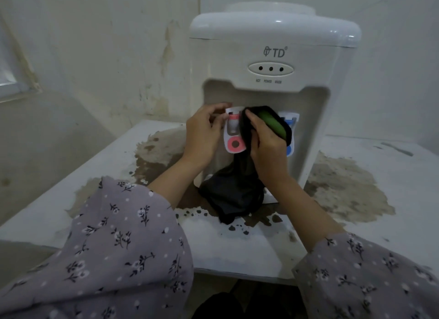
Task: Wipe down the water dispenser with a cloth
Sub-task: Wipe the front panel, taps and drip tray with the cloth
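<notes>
- Fingers of the left hand are curled on the upper left corner of the red tap. They seem to hold it steady.
- Fingers of the right hand are closed around the upper part of the cloth and press it into the gap between the red tap and the blue tap.
- The cloth is dark, with a green patch at the top near the right hand. Its long lower part hangs down from the hand, passes in front of the tap recess, and its end lies on the bench just in front of the machine.
- The water dispenser is white and stands upright near the back edge of the bench, close to the wall. Brown stains spread on the bench at both its sides.
- My judgement on handling: the cloth is soft, light and limp, so it is better bunched in the palm; the loose tail may drag over the stains and bring dirt back.
- The dispenser body looks like smooth hard plastic and probably is light without a bottle, so strong rubbing could push it toward the back edge. One hand on the body would keep it in place.
- The taps are small plastic levers and look fragile. I would wipe around them gently and not press the round lower pads, because water could come out.
</notes>
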